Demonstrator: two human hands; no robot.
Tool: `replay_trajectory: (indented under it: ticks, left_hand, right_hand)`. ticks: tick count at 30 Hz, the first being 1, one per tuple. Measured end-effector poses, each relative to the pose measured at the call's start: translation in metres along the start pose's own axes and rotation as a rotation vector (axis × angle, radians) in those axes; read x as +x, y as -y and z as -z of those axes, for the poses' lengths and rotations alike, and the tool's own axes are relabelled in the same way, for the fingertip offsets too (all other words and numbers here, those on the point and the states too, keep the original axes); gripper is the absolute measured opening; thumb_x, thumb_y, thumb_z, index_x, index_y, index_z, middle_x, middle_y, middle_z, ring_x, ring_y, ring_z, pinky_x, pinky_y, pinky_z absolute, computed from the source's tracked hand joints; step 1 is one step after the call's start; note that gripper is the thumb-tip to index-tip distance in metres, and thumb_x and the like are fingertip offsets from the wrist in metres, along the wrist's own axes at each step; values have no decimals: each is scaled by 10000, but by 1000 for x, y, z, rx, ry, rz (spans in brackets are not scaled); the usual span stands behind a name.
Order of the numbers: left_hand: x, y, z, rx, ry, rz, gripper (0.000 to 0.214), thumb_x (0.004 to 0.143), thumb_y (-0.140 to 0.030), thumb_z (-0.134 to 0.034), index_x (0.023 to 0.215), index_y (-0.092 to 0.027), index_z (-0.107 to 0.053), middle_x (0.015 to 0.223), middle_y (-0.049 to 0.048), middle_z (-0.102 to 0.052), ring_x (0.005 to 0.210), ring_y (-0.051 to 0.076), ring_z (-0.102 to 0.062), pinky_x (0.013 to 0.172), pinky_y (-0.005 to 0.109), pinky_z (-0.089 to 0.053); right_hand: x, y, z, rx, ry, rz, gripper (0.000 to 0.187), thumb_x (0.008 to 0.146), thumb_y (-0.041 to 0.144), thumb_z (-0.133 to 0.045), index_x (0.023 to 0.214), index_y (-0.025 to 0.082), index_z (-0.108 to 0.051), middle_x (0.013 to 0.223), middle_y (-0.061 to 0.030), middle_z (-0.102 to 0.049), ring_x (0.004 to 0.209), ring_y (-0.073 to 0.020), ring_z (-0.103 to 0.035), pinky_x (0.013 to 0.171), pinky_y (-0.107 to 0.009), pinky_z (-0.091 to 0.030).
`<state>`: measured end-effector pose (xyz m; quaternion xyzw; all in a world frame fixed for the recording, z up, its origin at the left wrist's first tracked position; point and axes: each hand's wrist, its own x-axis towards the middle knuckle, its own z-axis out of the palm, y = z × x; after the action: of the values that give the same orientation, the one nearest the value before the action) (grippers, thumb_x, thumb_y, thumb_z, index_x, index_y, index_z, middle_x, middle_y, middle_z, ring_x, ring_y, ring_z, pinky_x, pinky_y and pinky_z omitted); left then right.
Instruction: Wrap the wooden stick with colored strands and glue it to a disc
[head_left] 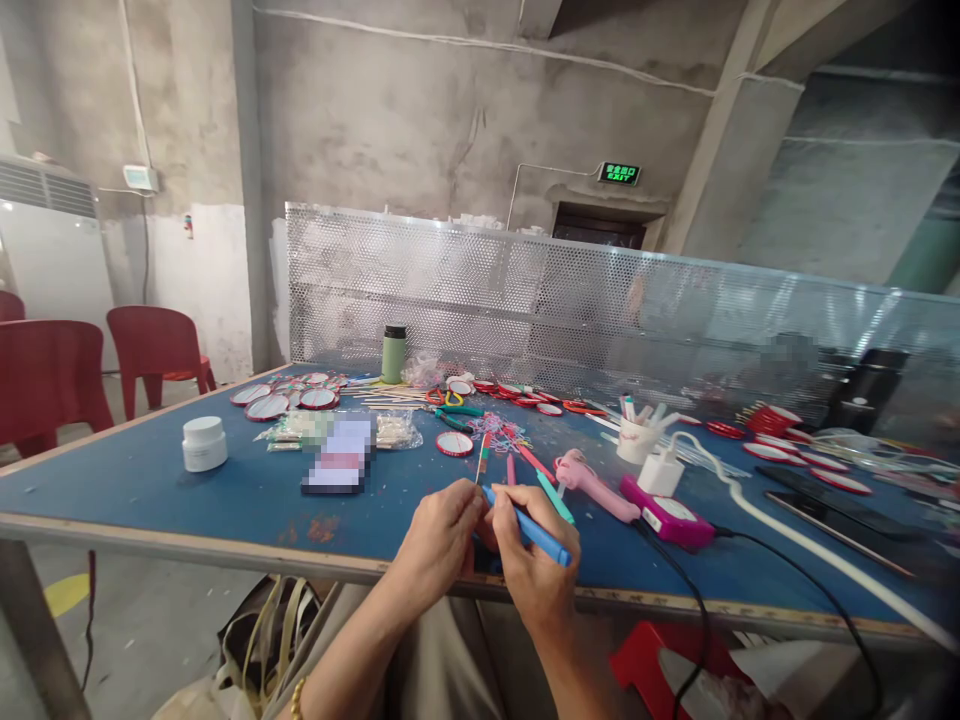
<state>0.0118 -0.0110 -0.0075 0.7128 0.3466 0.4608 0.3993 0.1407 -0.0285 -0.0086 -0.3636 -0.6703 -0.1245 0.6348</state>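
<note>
Both my hands meet at the near edge of the blue table (150, 480). My right hand (534, 572) is closed round a blue pen-like stick (541, 535) that points up-left. My left hand (439, 540) is curled shut and pinches the stick's tip; whatever else it holds is hidden. Just beyond lie several coloured sticks (525, 465), a pink glue-gun-like tool (592, 482) and a magenta device (667, 518) with a white charger (660, 472).
A white jar (204, 443), a blurred phone-like object (341, 458), a green flask (394, 353), red round badges (289, 395), a cup of sticks (636, 435) and cables (787, 535) lie on the table. A perforated metal screen (600, 310) stands behind. Red chairs (154, 350) sit left.
</note>
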Motion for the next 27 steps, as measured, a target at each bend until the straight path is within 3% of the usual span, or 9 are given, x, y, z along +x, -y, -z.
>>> replay_trajectory:
  ticks: [14,19,27]
  left_hand:
    - [0,1,0,-20,11,22,378,961,-486,-383,725,-199,-453,562,-47,-508,387,84,-475,420,192,-293]
    - [1,3,0,-64,42,11,355,962,-477,-378,757,-198,-455,681,-18,-620,389,83,-513,397,195,-293]
    - [1,1,0,-19,10,23,376,962,-477,-379,712,-201,-426,571,-50,-509,384,82,-487,412,190,-286]
  right_hand:
    - [-2,0,0,1,9,-32,165,944,212,-544,818,186,-647,644,1,-679,560,-119,-641,579,-209,-505]
    - [-1,0,0,8,-42,-67,207,949,232,-541,773,188,-642,632,-1,-671,545,-124,-632,568,-213,-507]
    - [-1,-2,-1,14,12,-22,161,939,202,-544,823,182,-653,656,-1,-680,569,-119,-642,589,-206,-506]
